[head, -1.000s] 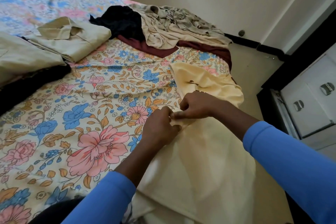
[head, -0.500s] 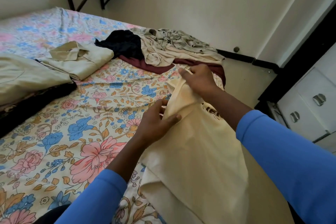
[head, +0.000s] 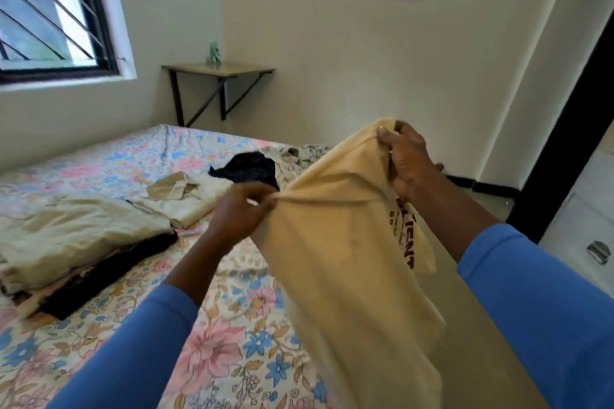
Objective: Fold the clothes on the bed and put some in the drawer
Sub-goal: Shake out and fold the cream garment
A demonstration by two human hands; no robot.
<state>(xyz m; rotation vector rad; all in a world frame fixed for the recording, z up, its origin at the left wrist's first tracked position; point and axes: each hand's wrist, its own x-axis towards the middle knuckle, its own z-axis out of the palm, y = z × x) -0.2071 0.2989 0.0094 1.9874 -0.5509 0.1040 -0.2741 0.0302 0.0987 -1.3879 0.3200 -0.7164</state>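
Head view: the shirt [head: 332,259] hangs in the air over the bed [head: 232,359], from the middle down to 5 o'clock. The left hand [head: 242,212] pinches its top edge. The right hand [head: 407,163] grips a higher bit at 1 o'clock.

The shirt looks light, soft and floppy, so it will sag and bunch up. I think the two shoulders are the best spots to hold, pulled wide apart.

A folded pile [head: 83,236] lies at 9 o'clock, with a folded top [head: 192,199] just beside it. A dark cloth [head: 246,169] sits at 11 o'clock. None of them block the bare bed below the shirt. The drawer [head: 578,226] is at 3 o'clock.
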